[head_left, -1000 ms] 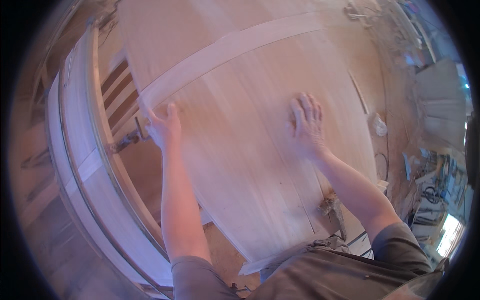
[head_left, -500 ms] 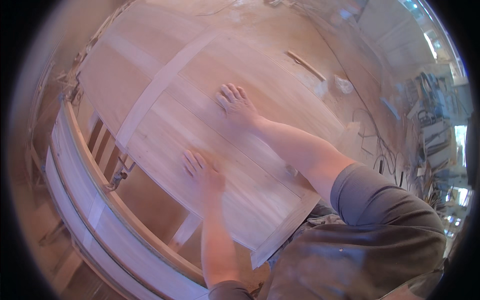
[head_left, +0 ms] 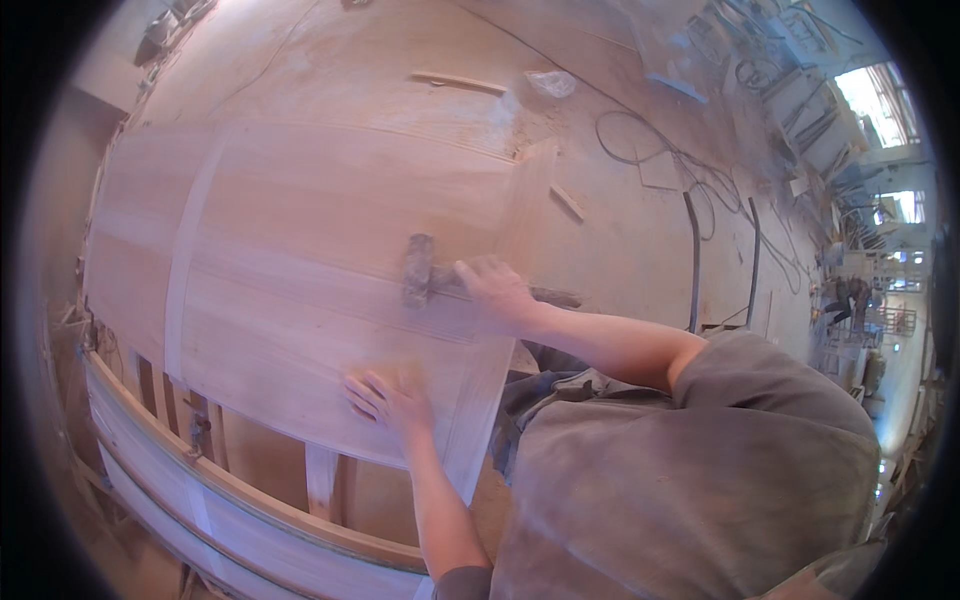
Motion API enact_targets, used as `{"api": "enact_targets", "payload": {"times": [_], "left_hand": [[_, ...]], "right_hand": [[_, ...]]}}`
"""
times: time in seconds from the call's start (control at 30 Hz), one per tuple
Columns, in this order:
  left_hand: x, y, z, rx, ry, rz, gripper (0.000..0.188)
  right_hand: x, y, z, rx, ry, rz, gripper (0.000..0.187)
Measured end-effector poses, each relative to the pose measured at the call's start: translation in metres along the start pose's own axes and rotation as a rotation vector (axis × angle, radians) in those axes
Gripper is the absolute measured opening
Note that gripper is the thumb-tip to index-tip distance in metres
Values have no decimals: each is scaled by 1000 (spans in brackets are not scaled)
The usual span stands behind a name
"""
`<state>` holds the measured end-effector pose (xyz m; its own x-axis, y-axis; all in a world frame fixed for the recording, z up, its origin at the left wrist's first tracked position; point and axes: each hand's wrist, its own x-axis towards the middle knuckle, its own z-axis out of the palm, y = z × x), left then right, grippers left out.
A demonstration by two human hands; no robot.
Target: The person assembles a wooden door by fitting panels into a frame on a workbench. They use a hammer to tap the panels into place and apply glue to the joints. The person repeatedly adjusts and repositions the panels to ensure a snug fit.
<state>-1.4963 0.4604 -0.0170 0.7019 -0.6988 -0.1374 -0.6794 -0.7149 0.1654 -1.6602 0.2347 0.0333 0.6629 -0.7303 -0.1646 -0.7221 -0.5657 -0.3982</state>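
Hammer [head_left: 420, 268] in your right hand [head_left: 497, 287]: your fingers are wrapped round the handle close behind the dark head, and the head rests on the wooden panel [head_left: 300, 240] near its right end, while the rest of the handle runs out past your wrist to the right. Your left hand [head_left: 392, 397] lies flat and unclenched on the same panel, palm down with fingers spread, close to the near edge and gripping nothing. That panel is a broad, pale board lying across a wooden frame [head_left: 200, 490]; a lighter strip [head_left: 190, 250] crosses it towards its left end and another runs along its right end, just beyond the hammer. Under the near edge you can see the slats and the long curved rail of the frame. Past the panel, the dusty floor [head_left: 620, 240] carries a few loose offcuts, a short stick of wood [head_left: 458, 82] lying well apart from you at the top, and dark cables [head_left: 690, 240] that loop away on your right side.
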Motion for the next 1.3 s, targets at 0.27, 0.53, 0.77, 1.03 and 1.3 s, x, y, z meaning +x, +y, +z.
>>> {"api": "enact_targets", "payload": {"times": [0.27,0.53,0.77,1.03,1.3], "left_hand": [[-26,73,22,-183,-28,-375,73],[-46,230,63,-169,42,-370,72],[-19,345,44,-63,31,-143,85],[24,377,45,33,76,-142,93],[52,400,58,186,109,-219,87]], "right_hand": [[51,64,-69,431,-671,-14,34],[-102,275,-154,1003,-816,346,40],[-136,402,-171,651,-474,559,31],[-79,482,-190,1361,-374,851,25],[0,586,-215,1408,-500,1065,5]]}}
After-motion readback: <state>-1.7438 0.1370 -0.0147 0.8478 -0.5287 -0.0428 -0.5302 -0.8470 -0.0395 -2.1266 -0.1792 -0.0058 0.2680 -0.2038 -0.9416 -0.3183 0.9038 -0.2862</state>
